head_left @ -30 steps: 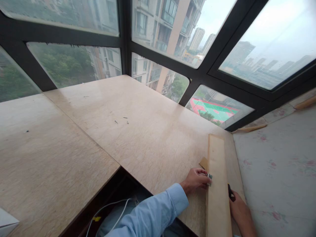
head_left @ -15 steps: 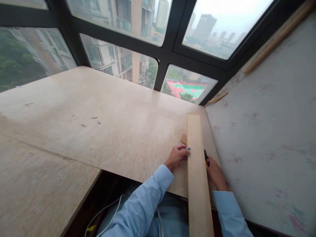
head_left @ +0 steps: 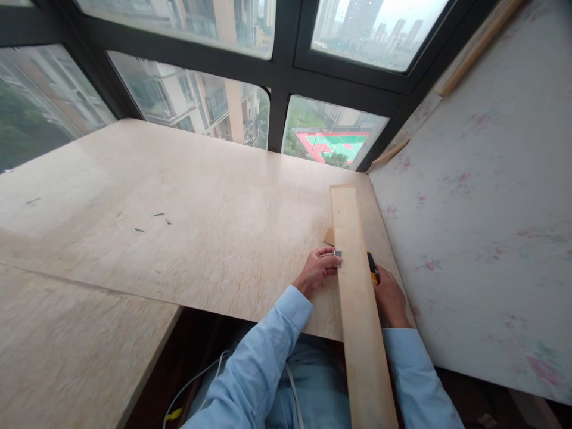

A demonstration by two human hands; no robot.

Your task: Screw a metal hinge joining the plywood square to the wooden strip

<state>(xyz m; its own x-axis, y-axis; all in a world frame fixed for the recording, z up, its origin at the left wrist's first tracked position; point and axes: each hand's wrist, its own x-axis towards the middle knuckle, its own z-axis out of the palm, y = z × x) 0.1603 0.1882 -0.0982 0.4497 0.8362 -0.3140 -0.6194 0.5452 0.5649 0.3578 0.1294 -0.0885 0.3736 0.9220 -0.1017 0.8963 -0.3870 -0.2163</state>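
Pinched a small silver metal bracket with holes [head_left: 338,258] between the thumb and fingers of the left hand [head_left: 314,270], right at the left edge of a long, narrow, pale wooden board [head_left: 357,286]. Had the right hand [head_left: 390,296] closed on a black-and-yellow handheld tool [head_left: 372,265], just beside the board's opposite edge (too much hidden to tell its kind, or any contact with the wood). Had the board lying lengthwise on a beige, marble-patterned tabletop [head_left: 245,226], near a white, flower-papered wall [head_left: 473,238], near end reaching past the front edge. Had a flat brown scrap [head_left: 329,236] beside the board, just beyond the left fingers, and three small grey metal screws or nails [head_left: 159,214] well apart from both hands.

Seemed to be at the positioning step, bracket set to the board's edge; could not tell about any fastener through it. Called next, in all likelihood, for a steady left pinch, the bracket square to the wood, and a braced board before any pressure from the tool.
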